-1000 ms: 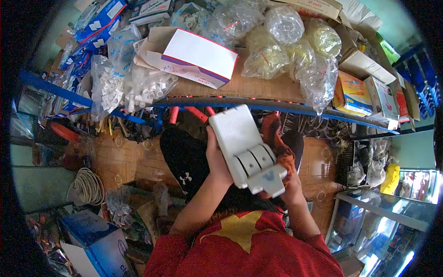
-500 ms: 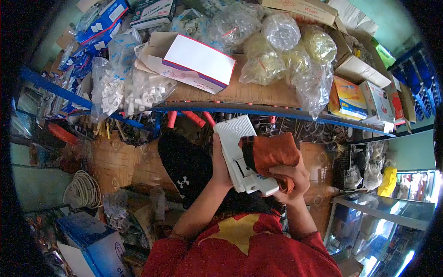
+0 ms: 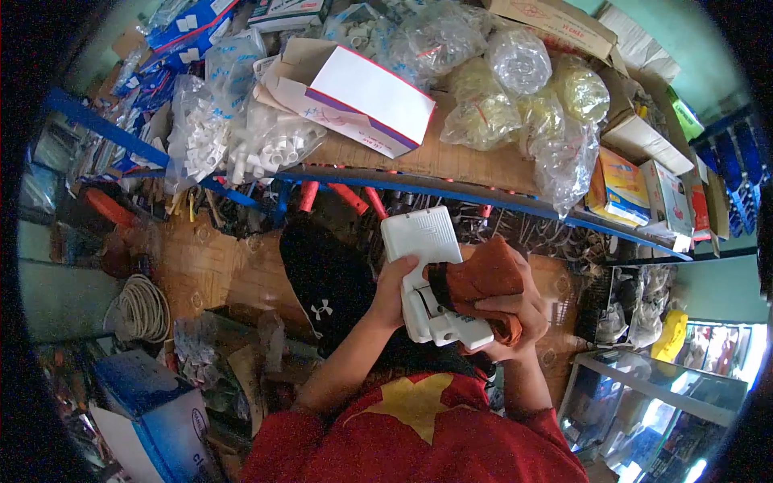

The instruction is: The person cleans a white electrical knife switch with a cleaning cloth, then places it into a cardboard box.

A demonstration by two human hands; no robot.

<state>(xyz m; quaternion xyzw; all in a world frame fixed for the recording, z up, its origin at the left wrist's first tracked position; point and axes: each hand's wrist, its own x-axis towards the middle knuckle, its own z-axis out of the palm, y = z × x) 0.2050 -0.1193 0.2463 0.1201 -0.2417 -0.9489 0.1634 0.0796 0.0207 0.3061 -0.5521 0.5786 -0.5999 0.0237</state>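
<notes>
In front of my lap is a white plastic device with a ribbed panel at its upper end and a notched, stepped lower end; I cannot make out its exact kind. My left hand grips its left side, thumb across the front face and the other fingers hidden behind. An orange-brown cloth with a dark band is bunched in my right hand, whose fingers are closed round it. The cloth lies against the device's right side and covers part of it.
Ahead, a shelf carries an open white box, bags of white pipe fittings and bagged yellowish rolls. A coil of cable lies at left, a blue-white carton below it. A glass display case stands at right.
My left thumb has come from the device's edge onto its front face. The cloth has shifted slightly in my right hand. The shelf appears further right as the view turned.
</notes>
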